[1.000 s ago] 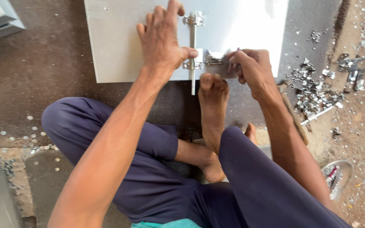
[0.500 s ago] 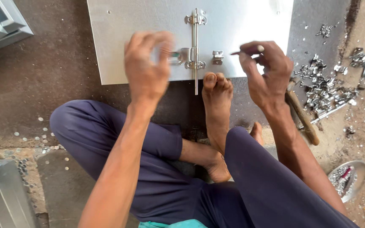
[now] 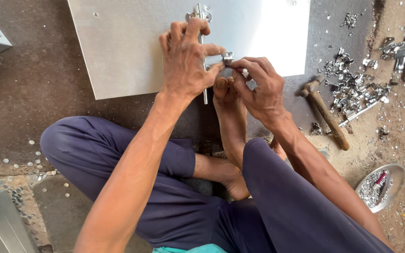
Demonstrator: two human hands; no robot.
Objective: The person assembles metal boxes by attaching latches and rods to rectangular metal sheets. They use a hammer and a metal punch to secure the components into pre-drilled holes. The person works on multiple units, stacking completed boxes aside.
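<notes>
Head cam view, left to right: left hand [image 3: 186,65] presses the long steel latch rod [image 3: 203,56] against the flat grey sheet-metal panel [image 3: 127,47], right hand [image 3: 258,86] pinches a small silver bracket [image 3: 228,57] beside it, so I'd keep the foot [image 3: 228,107] pinning the panel edge.

Hammer [image 3: 326,116] right of metal sheet [image 3: 127,51]

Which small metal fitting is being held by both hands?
The bracket on the sheet, pinched between the left hand and right hand; the others lie piled by the hammer.
</notes>
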